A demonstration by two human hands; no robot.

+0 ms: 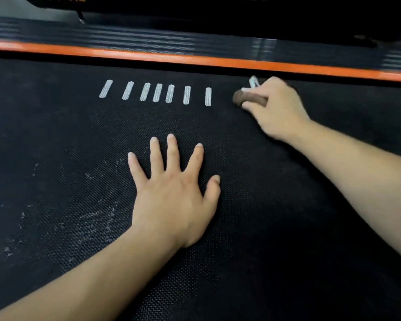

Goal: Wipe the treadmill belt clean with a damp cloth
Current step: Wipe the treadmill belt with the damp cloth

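A black, finely dotted weave is shown on the treadmill belt, marked with seven pale grey bars and whitish smudges. An orange stripe edges the ribbed black side rail. A brown cloth is seen.

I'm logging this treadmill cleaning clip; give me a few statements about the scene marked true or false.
1. The left hand lies flat on the belt, fingers spread. True.
2. The right hand holds nothing. False: it grips a brown cloth.
3. The brown cloth is near the orange strip. True.
4. Three white dashes mark the belt. False: there are seven.
5. Left of the left hand, whitish smudges show on the belt. True.
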